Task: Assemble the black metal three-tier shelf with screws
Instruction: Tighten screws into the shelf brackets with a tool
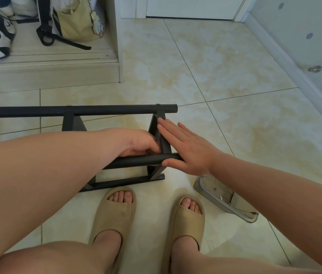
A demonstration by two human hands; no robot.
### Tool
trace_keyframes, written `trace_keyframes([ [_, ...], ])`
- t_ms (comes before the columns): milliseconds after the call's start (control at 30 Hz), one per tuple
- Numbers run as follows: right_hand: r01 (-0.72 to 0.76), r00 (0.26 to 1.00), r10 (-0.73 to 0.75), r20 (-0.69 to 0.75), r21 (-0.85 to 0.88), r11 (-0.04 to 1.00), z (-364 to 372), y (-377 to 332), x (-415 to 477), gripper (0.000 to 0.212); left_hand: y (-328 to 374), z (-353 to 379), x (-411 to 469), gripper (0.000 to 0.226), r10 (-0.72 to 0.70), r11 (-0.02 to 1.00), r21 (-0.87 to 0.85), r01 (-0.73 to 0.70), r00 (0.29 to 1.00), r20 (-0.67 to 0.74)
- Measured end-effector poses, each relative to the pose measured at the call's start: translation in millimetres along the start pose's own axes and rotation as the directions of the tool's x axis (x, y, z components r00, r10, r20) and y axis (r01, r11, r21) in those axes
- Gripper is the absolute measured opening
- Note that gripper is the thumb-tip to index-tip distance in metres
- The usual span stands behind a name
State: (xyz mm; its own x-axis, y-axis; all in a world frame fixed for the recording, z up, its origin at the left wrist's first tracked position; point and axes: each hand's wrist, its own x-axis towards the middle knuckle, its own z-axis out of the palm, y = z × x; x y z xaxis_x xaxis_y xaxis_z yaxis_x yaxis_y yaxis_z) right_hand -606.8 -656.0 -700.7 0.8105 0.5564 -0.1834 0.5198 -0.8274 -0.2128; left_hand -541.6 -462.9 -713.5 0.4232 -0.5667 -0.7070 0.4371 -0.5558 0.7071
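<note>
A person braces the black metal shelf, on its side on the tiled floor by their feet, left hand curling fingers around the near tube, right hand pressing straight, closed fingers against the end bracket, apparently squaring the joint for screws.

Head view; steeply downward; close

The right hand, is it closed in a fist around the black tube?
No, the right hand lies flat with straight fingers against the black shelf frame.
</note>
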Motion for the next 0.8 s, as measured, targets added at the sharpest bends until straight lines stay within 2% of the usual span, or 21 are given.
trace_keyframes([
  [200,0.005,1.000,-0.005,-0.003,0.003,1.000,-0.7,-0.1,0.2,0.095,2.6,1.4,-3.8,0.015,-0.004,0.999,-0.041,0.004,1.000,0.019],
  [333,0.004,1.000,-0.003,-0.015,0.013,1.000,-0.8,-0.2,0.0,0.094,0.2,1.0,-3.5,0.019,-0.073,0.992,-0.095,0.081,0.994,0.080],
  [433,0.002,1.000,-0.002,-0.022,0.024,1.000,-1.0,-0.7,-0.7,0.094,-1.6,0.7,-1.7,0.025,-0.118,0.992,-0.028,0.120,0.992,0.040],
  [500,0.000,1.000,0.000,-0.024,0.027,1.000,-0.4,-0.9,-0.7,0.094,-0.3,1.1,-1.3,0.025,-0.105,0.995,0.002,0.105,0.994,0.012],
  [633,-0.003,1.000,0.004,-0.022,0.020,1.000,0.5,-0.7,-0.3,0.093,-0.8,0.4,-0.1,0.011,-0.033,0.999,-0.004,0.033,0.999,0.009],
  [800,-0.007,1.000,0.007,-0.024,0.022,1.000,0.8,-1.3,-0.2,0.094,-3.1,-1.4,1.4,0.010,0.000,0.999,-0.034,0.001,0.999,0.033],
])
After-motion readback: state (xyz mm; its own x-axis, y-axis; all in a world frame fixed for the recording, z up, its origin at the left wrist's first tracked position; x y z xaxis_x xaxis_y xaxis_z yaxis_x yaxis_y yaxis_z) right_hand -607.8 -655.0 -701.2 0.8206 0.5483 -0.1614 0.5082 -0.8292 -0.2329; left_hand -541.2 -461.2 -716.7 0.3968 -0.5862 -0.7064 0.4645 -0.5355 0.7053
